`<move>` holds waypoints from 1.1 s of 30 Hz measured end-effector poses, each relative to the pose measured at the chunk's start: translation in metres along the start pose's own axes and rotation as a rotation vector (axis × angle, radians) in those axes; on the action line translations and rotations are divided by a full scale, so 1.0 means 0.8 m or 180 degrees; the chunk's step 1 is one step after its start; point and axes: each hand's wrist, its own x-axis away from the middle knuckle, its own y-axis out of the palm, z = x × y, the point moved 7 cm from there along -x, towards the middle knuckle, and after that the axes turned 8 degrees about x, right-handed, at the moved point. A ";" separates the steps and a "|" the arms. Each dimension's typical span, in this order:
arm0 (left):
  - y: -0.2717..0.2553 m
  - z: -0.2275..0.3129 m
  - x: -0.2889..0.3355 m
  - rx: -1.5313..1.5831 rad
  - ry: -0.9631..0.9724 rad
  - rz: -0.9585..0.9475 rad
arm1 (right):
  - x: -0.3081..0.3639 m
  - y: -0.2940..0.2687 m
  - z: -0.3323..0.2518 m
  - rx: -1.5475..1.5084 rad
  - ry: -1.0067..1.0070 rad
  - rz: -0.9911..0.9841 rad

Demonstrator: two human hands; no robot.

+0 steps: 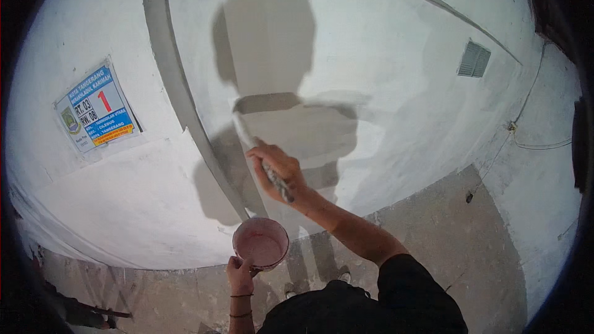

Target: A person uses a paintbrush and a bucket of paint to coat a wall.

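Observation:
My right hand [279, 171] is closed around the speckled handle of a paintbrush [281, 187]. The brush's pale head points up and left, close to the white wall [396, 74]; whether its bristles touch the wall I cannot tell. Low in front of me, my left hand [241, 274] grips the near rim of a round reddish tub [260, 261]. Inside the tub is a pinkish-white surface, perhaps paint. Across the wall behind the brush falls my shadow, with a darker grey band at its neck.
A grey raised trim [170, 65] frames the wall panel. Left of it hangs a blue and white sign [98, 106]. A small vent [474, 59] and a loose cable [523, 111] are at the right. Below runs a concrete floor [458, 235]; dark objects lie at lower left.

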 end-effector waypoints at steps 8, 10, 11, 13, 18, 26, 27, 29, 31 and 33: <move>0.005 -0.001 -0.005 0.0017 0.0028 -0.0099 | -0.061 -0.080 0.049 -0.0054 -0.0194 -0.0018; 0.001 0.004 -0.004 0.0086 0.0066 -0.0086 | -0.071 -0.150 0.102 0.0617 -0.0020 0.0235; -0.010 0.007 -0.003 0.0070 0.0072 -0.0080 | -0.072 -0.178 0.133 0.0544 0.0842 0.0360; -0.022 0.013 0.000 0.0269 0.0181 0.0091 | -0.078 -0.259 0.159 0.1723 0.0351 0.0633; -0.035 0.009 -0.002 0.0213 0.0130 0.0187 | -0.080 -0.420 0.251 0.1969 0.0190 0.1597; -0.049 0.006 -0.007 0.0221 0.0123 0.0227 | -0.114 -0.265 0.143 0.1667 0.0299 0.1195; -0.041 0.006 -0.005 0.0234 0.0136 0.0228 | -0.114 -0.238 0.116 0.1536 -0.0393 0.1280; -0.032 0.017 -0.001 0.0237 0.0248 0.0177 | -0.109 -0.159 0.062 0.0880 -0.0285 0.0836; -0.014 0.031 0.009 0.0119 0.0325 0.0062 | -0.109 -0.099 0.017 0.0020 -0.0773 0.0839; -0.007 0.038 0.014 -0.0001 0.0411 -0.0040 | -0.117 -0.046 -0.030 -0.0148 -0.0552 0.0313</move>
